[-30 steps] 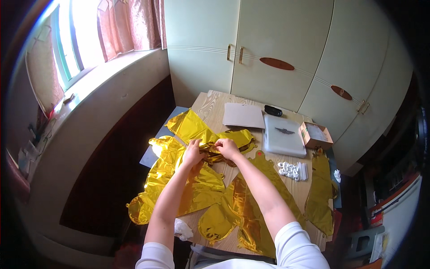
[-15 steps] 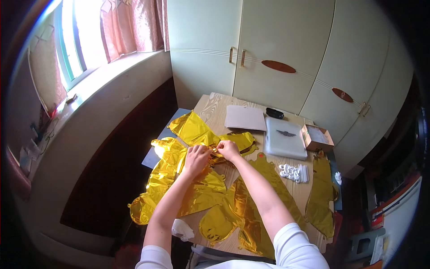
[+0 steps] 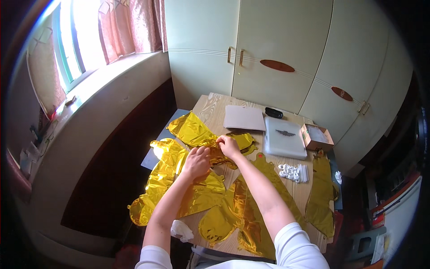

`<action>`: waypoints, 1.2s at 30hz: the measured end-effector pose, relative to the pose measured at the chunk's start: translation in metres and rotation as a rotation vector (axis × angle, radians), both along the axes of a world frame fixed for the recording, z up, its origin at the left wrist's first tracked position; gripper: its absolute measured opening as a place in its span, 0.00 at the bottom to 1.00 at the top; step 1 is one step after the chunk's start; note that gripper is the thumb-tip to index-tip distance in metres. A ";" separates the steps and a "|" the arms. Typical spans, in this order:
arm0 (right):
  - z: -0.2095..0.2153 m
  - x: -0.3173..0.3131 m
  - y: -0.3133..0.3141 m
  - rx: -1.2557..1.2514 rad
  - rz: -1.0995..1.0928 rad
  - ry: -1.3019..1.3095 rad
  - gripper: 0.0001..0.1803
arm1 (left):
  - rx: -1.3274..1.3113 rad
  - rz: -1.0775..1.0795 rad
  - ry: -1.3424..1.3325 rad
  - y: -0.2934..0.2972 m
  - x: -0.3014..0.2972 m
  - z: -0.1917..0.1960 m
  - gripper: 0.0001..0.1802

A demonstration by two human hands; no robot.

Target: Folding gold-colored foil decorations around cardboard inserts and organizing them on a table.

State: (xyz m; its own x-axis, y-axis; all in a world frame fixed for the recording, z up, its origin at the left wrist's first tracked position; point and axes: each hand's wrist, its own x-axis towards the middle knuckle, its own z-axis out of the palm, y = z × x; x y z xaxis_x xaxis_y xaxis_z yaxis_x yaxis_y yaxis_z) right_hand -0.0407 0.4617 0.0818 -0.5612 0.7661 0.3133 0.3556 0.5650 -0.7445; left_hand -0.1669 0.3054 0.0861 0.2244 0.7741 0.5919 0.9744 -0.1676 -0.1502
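Crumpled gold foil balloons cover the left half of the table. My left hand bends its fingers down over the foil in the middle, gripping a fold of the gold foil balloon. Just beyond and to the right, my right hand pinches a bit of the same shiny foil between thumb and fingers. What exactly sits in the pinch is too small to see. Another gold foil piece spreads out past both hands. Flat gold foil balloons lie under and beside my right forearm.
On the wooden table, a pale sheet, a black case, a translucent box and an open carton stand at the back. White ribbon rolls lie to the right, a crumpled white tissue near the front edge.
My hands have drawn slightly apart: the right has moved a little away from me, while the left has slid slightly nearer. The foil around them has shifted a little.
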 end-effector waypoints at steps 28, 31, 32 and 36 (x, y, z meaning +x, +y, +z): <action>0.219 0.037 0.021 0.754 -0.345 0.384 0.05 | -0.683 0.430 -0.268 0.046 -0.013 -0.016 0.44; 0.253 0.061 0.024 0.772 -0.422 0.447 0.05 | -0.687 0.421 -0.260 0.044 -0.013 -0.009 0.43; 0.264 0.071 0.025 0.796 -0.455 0.448 0.05 | -0.715 0.419 -0.259 0.046 -0.014 -0.002 0.43; 0.300 0.109 0.028 0.868 -0.511 0.467 0.05 | -0.661 0.425 -0.228 0.055 -0.024 0.009 0.39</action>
State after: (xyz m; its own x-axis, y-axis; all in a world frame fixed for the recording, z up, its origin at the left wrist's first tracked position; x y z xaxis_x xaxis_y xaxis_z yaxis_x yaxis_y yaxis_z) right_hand 0.0682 0.4896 0.3816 0.0711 0.2916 0.9539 0.4837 0.8263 -0.2886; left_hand -0.1908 0.3600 0.0953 -0.2378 0.9711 -0.0210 0.9693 0.2387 0.0596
